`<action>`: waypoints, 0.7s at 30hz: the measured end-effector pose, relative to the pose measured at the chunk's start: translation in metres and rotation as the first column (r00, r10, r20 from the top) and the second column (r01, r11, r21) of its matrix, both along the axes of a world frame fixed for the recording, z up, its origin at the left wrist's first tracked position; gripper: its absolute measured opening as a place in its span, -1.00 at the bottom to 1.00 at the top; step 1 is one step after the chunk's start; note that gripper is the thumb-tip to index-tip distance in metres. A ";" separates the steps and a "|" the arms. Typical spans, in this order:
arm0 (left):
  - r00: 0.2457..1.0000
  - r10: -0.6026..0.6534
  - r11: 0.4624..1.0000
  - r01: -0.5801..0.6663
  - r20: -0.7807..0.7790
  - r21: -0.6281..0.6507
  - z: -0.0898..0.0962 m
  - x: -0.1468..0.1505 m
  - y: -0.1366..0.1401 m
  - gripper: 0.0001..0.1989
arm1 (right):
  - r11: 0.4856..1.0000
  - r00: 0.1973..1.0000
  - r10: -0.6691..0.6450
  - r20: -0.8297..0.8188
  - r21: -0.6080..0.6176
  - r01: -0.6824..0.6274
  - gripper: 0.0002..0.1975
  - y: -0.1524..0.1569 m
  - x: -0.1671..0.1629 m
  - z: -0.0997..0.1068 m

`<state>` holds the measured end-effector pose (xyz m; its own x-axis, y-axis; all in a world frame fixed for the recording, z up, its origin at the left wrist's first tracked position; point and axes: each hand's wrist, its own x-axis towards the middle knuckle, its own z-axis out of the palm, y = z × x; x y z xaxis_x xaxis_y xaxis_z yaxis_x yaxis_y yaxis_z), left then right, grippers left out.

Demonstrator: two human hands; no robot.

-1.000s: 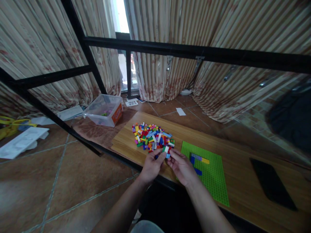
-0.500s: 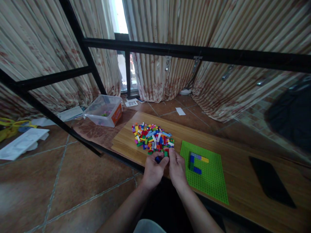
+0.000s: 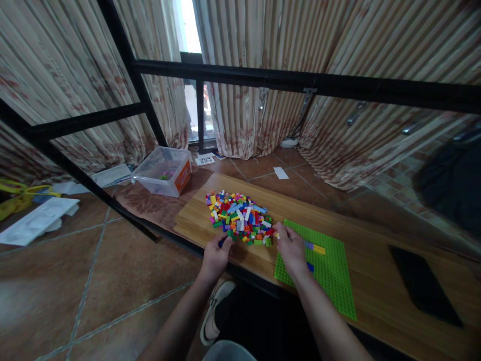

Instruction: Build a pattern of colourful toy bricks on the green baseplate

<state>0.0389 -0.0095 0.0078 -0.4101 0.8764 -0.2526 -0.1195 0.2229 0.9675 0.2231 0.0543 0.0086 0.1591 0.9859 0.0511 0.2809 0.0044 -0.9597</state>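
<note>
My left hand (image 3: 216,258) is closed at the near left edge of a heap of toy building bricks (image 3: 240,213), with a dark blue brick (image 3: 221,242) in its fingers. Green bricks lie right by its fingertips. At the right side of the heap, my right hand (image 3: 292,248) has its fingers bent together around a red brick (image 3: 269,231); a small pale piece shows beside them. That hand hangs over the left part of a green baseplate (image 3: 330,281). On the plate, a yellow brick (image 3: 319,249) and a blue brick (image 3: 310,266) show; my right hand covers the other bricks there.
The wooden table (image 3: 368,260) carries a black flat object (image 3: 424,286) at the right. Beyond its left end stands a clear plastic box (image 3: 161,173) with a few bricks inside. A black metal frame (image 3: 263,76) crosses in front of the curtains (image 3: 240,120).
My hands have moved apart: the left went left with the blue brick, the right went right to the heap's right side, now covering part of the baseplate's bricks. The view shifted slightly.
</note>
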 end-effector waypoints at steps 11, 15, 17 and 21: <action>0.816 -0.098 0.994 0.102 -0.569 -0.026 0.001 -0.010 0.008 -0.84 | 0.992 0.882 0.043 0.469 0.087 -0.095 -0.63 0.020 -0.009 -0.017; 0.796 -0.076 0.996 0.091 -0.601 -0.005 -0.002 -0.007 0.009 -0.82 | 0.981 0.847 0.040 0.531 0.141 -0.135 -0.67 0.012 -0.008 -0.012; 0.796 -0.049 0.996 0.082 -0.604 0.028 -0.003 -0.006 0.010 -0.79 | 0.970 0.808 0.038 0.588 0.172 -0.170 -0.68 0.011 -0.010 -0.006; 0.824 -0.025 0.996 0.069 -0.567 0.057 -0.003 -0.008 0.009 -0.72 | 0.939 0.707 0.124 0.696 0.148 -0.311 -0.63 0.019 -0.023 0.008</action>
